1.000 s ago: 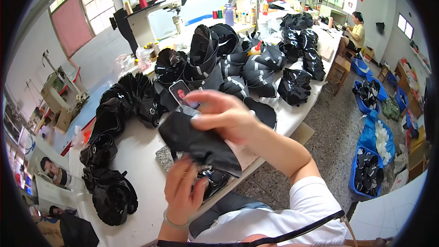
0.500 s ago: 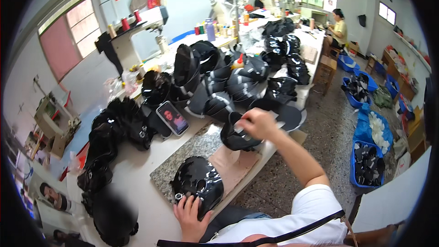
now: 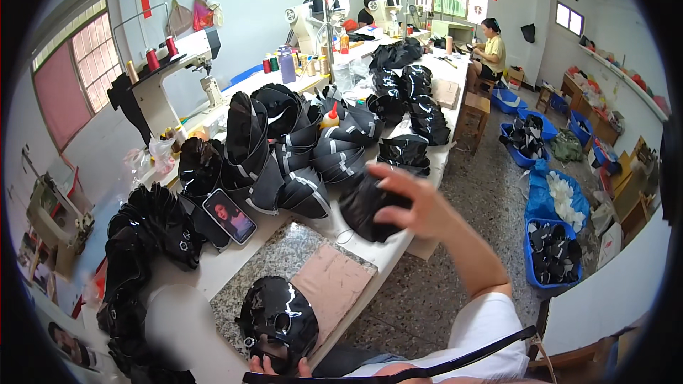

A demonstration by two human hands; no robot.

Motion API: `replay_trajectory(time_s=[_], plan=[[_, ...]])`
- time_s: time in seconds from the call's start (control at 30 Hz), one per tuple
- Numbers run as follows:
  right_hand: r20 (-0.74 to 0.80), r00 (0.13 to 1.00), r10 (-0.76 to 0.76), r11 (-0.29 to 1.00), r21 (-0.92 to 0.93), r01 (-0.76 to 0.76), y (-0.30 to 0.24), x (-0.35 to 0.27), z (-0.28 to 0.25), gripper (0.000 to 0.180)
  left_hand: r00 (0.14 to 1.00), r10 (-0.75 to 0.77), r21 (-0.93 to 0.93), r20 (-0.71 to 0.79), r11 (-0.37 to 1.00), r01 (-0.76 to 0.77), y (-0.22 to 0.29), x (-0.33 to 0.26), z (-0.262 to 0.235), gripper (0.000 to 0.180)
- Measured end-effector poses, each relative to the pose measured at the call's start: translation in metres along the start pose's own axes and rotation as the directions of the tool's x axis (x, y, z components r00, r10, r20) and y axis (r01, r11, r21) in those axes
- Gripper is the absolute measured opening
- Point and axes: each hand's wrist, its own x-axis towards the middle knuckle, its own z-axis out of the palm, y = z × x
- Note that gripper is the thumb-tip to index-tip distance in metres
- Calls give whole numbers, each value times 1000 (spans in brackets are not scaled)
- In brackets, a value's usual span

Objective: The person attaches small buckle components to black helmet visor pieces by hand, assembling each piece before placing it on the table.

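My right hand (image 3: 420, 206) is clamped on a soft black leather piece (image 3: 370, 208), held above the right edge of the white tabletop (image 3: 235, 270). My left hand (image 3: 277, 365), at the near edge, grips a glossy black moulded shell (image 3: 279, 318) resting beside a pinkish pad (image 3: 330, 290) on a speckled stone slab (image 3: 274, 259).

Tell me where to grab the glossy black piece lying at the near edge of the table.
Grip the glossy black piece by its near rim, coming from the table's front edge. It lies domed side up, its slick curved top offering little purchase, and the left hand already touches that rim. The right hand holds another black piece.
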Motion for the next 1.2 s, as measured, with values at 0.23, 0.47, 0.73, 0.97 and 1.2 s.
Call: replay_trajectory(time_s=[0.23,0.47,0.73,0.97,1.2], plan=[[-87,996,-8,331,-940,-79,114,111,-68,66,998,-21,-1,-51,1000,21,-12,-13,4,56],[-326,908,264,94,-928,-361,302,99,-75,29,939,-239,-30,245,967,254,-7,-40,-10,68],[-347,772,533,358,-734,-578,307,84,-72,34,952,-255,137,168,963,234,-4,-54,-14,68],[-160,984,80,693,-701,-170,211,70,-5,31,926,-309,96,217,951,295,6,-27,-11,51],[498,823,-273,962,142,233,23,-7,146,26,889,-299,2,346,948,318,11,12,-12,65]])
